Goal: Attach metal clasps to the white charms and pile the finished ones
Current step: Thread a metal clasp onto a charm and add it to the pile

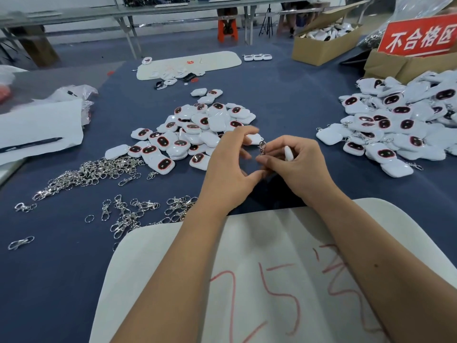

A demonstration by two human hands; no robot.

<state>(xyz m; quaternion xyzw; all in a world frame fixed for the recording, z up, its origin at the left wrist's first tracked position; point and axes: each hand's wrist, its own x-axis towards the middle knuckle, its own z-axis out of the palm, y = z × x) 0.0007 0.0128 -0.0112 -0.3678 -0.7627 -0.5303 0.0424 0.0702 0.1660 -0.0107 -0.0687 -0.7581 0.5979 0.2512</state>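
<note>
My left hand (231,167) pinches a white charm (254,139) at its fingertips, above the blue cloth. My right hand (296,164) pinches a metal clasp (262,147) that reaches up to the charm, and a white tool (288,153) lies tucked under its fingers. A heap of white charms with dark, red-rimmed faces (193,132) lies just behind my left hand. A second, larger pile of charms with clasps on them (395,125) lies at the right. Loose metal clasps (99,172) are strewn at the left and in front (133,214).
A white sheet with red writing (272,280) lies under my forearms. White paper with a black pen (37,134) sits at the left. Cardboard boxes (324,48) and a red sign (420,37) stand at the back right. A white tray (193,64) lies further back.
</note>
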